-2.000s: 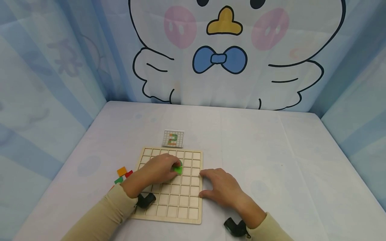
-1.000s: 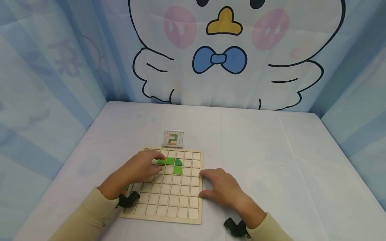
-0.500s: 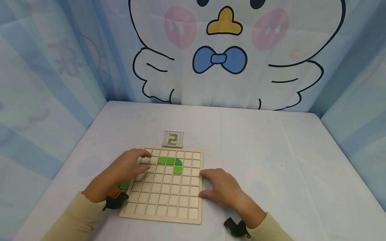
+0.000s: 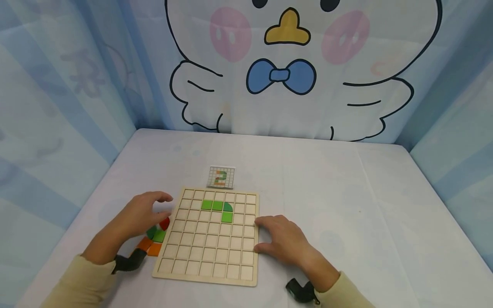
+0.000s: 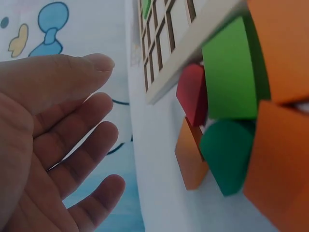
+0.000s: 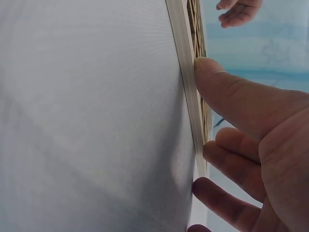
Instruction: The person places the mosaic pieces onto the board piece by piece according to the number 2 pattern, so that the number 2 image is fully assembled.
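In the head view a wooden grid board [image 4: 204, 252] holds light green square tiles [image 4: 206, 205] and a dark green quarter-round tile [image 4: 228, 207] near its far side. My left hand [image 4: 138, 216] is just left of the board, fingers and thumb apart with nothing between them. Below and beside it lie loose pieces: a red rounded one [image 5: 193, 94], a green square [image 5: 231, 72], a dark green rounded one [image 5: 227, 154] and several orange ones [image 5: 285, 164]. Thumb and fingertips of my right hand [image 4: 285, 239] touch the board's right edge.
Beyond the board lies a small pattern card [image 4: 221, 177] showing a coloured figure on a grid. A white cloth covers the table [image 4: 346, 205]. Printed curtains [image 4: 281, 111] enclose its back and sides.
My left hand has left the green tiles on the board and moved left, to the loose pieces. Tiles it had hidden now show. My right hand has stayed at the edge.
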A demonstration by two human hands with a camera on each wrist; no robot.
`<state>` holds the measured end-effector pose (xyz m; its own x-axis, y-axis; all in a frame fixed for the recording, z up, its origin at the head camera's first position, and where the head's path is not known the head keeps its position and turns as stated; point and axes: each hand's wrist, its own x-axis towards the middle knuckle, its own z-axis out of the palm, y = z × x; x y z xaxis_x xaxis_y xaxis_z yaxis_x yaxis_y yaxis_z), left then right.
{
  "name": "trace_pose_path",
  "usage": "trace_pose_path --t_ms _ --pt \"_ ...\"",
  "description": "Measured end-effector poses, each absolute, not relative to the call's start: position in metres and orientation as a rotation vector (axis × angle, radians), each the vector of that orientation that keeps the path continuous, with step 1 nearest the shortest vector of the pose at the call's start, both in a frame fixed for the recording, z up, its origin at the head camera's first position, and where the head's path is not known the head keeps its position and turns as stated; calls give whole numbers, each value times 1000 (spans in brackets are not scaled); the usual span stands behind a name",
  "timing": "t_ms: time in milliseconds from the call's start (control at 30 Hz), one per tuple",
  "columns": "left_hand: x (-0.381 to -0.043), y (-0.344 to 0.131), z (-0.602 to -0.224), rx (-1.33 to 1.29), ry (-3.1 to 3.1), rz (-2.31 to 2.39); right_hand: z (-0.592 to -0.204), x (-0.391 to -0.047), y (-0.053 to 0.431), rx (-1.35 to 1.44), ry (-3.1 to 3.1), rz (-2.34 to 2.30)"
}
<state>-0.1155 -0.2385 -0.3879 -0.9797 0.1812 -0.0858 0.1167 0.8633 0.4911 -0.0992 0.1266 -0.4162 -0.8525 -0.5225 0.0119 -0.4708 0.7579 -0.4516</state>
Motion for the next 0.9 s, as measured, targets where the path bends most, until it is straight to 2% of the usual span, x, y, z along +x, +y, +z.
trace_pose_path --t_ms 433,900 --pt "-110 -260 -396 219 2863 748 -416 -99 126 -789 2831 -675" --pt "-111 -257 -406 253 2816 715 -417 -100 126 -787 2828 -683"
